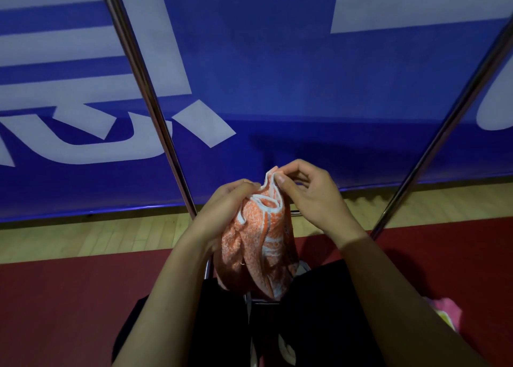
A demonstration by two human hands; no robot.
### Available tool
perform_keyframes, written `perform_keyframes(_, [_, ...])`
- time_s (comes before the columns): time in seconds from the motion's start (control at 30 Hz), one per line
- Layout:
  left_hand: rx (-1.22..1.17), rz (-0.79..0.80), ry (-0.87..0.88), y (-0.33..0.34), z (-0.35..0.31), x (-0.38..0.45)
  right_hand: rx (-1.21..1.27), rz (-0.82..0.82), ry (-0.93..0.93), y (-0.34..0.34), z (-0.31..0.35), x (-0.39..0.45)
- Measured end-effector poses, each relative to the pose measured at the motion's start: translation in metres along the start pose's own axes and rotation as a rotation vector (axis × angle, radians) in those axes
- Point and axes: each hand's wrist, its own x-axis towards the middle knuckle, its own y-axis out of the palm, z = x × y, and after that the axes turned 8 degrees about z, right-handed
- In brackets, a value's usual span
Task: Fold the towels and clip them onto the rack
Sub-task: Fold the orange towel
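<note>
An orange and white towel (258, 241) hangs bunched between my two hands at the centre of the head view. My left hand (222, 211) grips its upper left part, fingers closed on the cloth. My right hand (311, 191) pinches the white hem at the top between thumb and fingertips. Two metal poles of the rack rise on either side, the left pole (144, 89) and the right pole (449, 122), leaning outward. No clip is visible.
A blue banner (277, 75) with large white lettering stands just behind the rack. Below lie a wooden floor strip (83, 236) and a red mat (69, 297). A pink cloth (447, 311) lies at the lower right. Dark clothing fills the bottom centre.
</note>
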Motion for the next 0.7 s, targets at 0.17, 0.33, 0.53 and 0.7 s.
perform_keyframes(0.17, [0.042,0.002,0.006,0.001,-0.001,-0.001,-0.002,-0.034,0.012,-0.002,0.0,0.0])
perform_keyframes(0.33, [0.186,0.036,-0.024,-0.002,0.0,-0.003,0.003,-0.088,0.036,-0.003,-0.002,0.001])
perform_keyframes(0.53, [0.42,0.033,0.007,-0.004,0.007,-0.001,-0.053,-0.099,0.088,-0.004,-0.005,0.001])
perform_keyframes(0.7, [0.622,-0.014,-0.034,-0.005,0.017,0.005,-0.075,-0.106,0.067,-0.001,-0.002,0.0])
